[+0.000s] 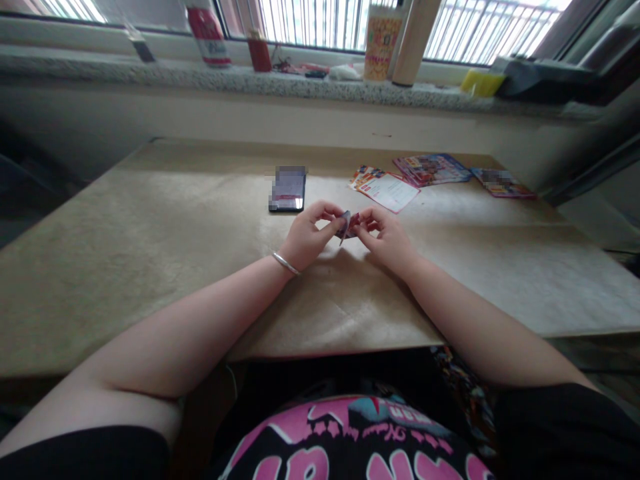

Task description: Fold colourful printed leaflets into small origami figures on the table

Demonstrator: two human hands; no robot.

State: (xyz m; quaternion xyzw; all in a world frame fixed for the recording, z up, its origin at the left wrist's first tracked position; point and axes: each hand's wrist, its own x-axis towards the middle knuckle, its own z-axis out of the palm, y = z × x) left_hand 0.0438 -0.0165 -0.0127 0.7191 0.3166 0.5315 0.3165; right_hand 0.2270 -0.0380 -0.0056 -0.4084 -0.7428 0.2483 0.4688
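Observation:
Over the middle of the table, my left hand [311, 235] and my right hand [389, 239] meet at a small, dark, colourful piece of folded paper or card [345, 228]. My left thumb and fingers pinch its left side, and a thin edge of it points down. The right side is between my right thumb and fingertips, which hide part of it. Its exact kind is too small to tell. A silver bangle [286, 263] circles my left wrist. Just beyond my left hand lies a phone [289, 189] with its screen lit.
Past my right hand lie a white printed sheet [393, 192], orange printed cards [367, 177], a spread pile of colourful cards [433, 169] and another stack [503, 183]. The granite windowsill [310, 85] behind bears a patterned cup [381, 43], a red-and-white can [209, 35] and a yellow object [483, 83].

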